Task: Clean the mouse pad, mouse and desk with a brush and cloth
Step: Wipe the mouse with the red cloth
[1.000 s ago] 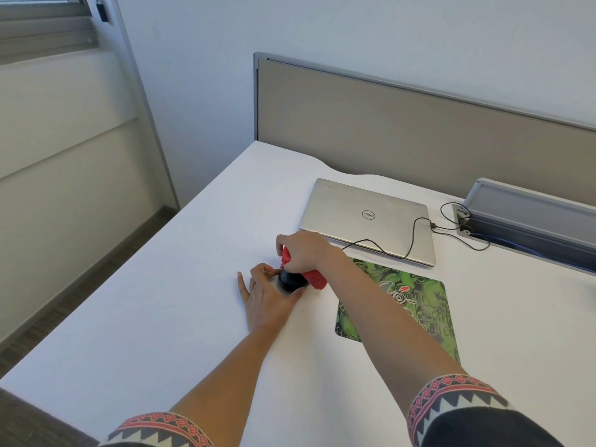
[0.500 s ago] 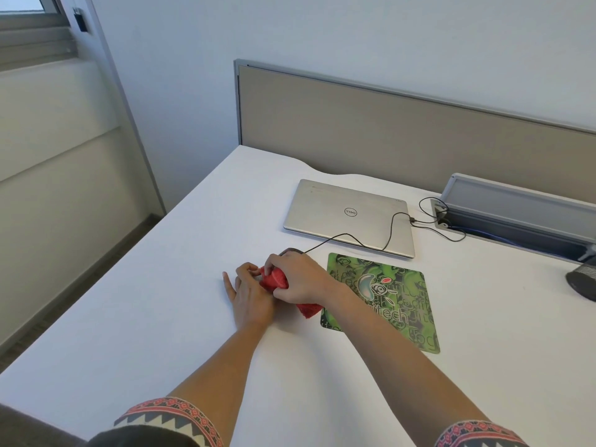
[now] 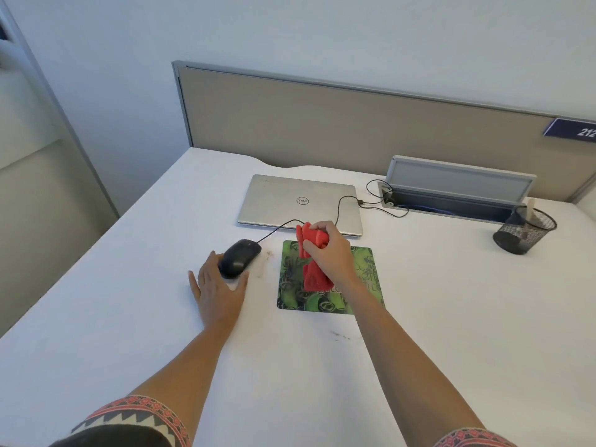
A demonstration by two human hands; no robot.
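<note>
The left hand (image 3: 222,295) lies flat on the white worktop (image 3: 129,317), grip open, fingers against the black wired mouse (image 3: 240,258), which sits just left of the green mouse pad (image 3: 361,285). The mouse looks light and slick, so it is best steadied by its sides. The right hand (image 3: 329,253) has its grip bunched on the limp red cloth (image 3: 314,275) above the pad. Half a second ago the cloth covered the mouse.

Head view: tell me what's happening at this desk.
A person is cleaning a white desk. The right hand grips a red cloth over the green mouse pad; whether it touches the pad is unclear. The left hand lies flat on the desk, fingers against the black wired mouse left of the pad. A closed Dell laptop sits behind.
</note>
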